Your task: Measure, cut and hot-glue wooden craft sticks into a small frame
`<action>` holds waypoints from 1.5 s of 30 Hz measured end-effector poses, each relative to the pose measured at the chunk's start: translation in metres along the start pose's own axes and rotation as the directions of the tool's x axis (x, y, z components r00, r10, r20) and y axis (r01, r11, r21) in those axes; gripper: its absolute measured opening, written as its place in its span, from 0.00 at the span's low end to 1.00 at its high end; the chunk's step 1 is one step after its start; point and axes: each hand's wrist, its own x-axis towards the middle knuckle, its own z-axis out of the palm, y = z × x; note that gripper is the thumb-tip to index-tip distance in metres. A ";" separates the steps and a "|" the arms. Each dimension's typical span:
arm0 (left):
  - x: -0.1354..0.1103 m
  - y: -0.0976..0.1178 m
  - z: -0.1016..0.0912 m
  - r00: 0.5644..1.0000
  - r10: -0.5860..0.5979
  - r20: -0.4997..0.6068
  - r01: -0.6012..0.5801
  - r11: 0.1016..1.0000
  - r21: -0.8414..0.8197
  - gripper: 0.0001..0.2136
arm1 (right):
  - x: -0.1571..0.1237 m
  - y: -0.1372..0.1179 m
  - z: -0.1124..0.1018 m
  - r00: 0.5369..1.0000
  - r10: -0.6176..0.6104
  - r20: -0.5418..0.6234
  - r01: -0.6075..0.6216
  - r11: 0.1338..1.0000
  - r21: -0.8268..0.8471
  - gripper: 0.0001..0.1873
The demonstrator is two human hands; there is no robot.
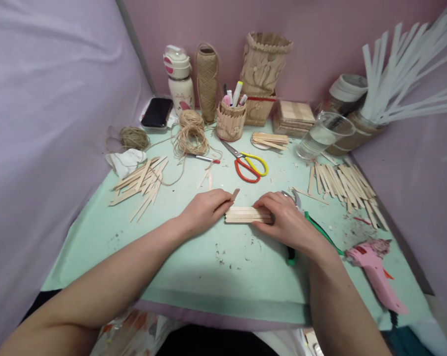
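A small panel of wooden craft sticks, laid side by side, lies in front of me near the middle of the table. My right hand grips its right end between thumb and fingers. Just off the panel's left end, my left hand pinches a short wooden stick piece that points up and away. Partly under my right hand and forearm lie pliers with green and black handles; much of them is hidden. Scissors with red and yellow handles rest beyond my hands.
Loose sticks lie in piles at left and right. A pink glue gun lies at the right edge. Behind stand a twine ball, a pen cup, a plastic cup of water and a bottle.
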 end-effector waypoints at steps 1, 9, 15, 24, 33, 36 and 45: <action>0.000 0.000 0.000 1.000 -0.003 0.012 0.003 1.000 -0.002 0.08 | 0.000 0.001 0.001 1.000 -0.006 -0.006 0.006 1.000 -0.003 0.09; 0.002 0.003 -0.002 0.996 -0.050 0.078 0.048 0.998 0.027 0.09 | -0.002 0.003 0.001 1.000 -0.017 -0.007 0.017 0.999 -0.028 0.09; 0.003 0.004 -0.003 0.993 -0.050 0.105 0.048 0.999 0.019 0.08 | -0.001 0.007 0.003 0.999 -0.049 0.014 0.049 0.998 -0.028 0.09; 0.003 0.001 -0.005 0.992 -0.077 0.099 0.079 0.997 -0.020 0.10 | 0.000 0.007 0.003 0.998 -0.040 0.042 0.039 0.999 0.028 0.10; 0.002 -0.002 -0.005 0.993 -0.094 0.069 0.103 0.987 -0.125 0.09 | 0.001 0.002 -0.003 0.995 0.026 0.101 -0.034 0.996 0.079 0.11; 0.001 -0.002 -0.004 0.992 -0.119 0.045 0.125 0.977 -0.173 0.09 | 0.001 0.001 -0.004 0.994 0.032 0.102 -0.043 0.994 0.102 0.11; 0.002 -0.003 -0.004 0.987 -0.159 0.027 0.161 0.958 -0.238 0.08 | 0.001 -0.003 -0.006 0.985 0.100 0.139 -0.124 0.975 0.183 0.13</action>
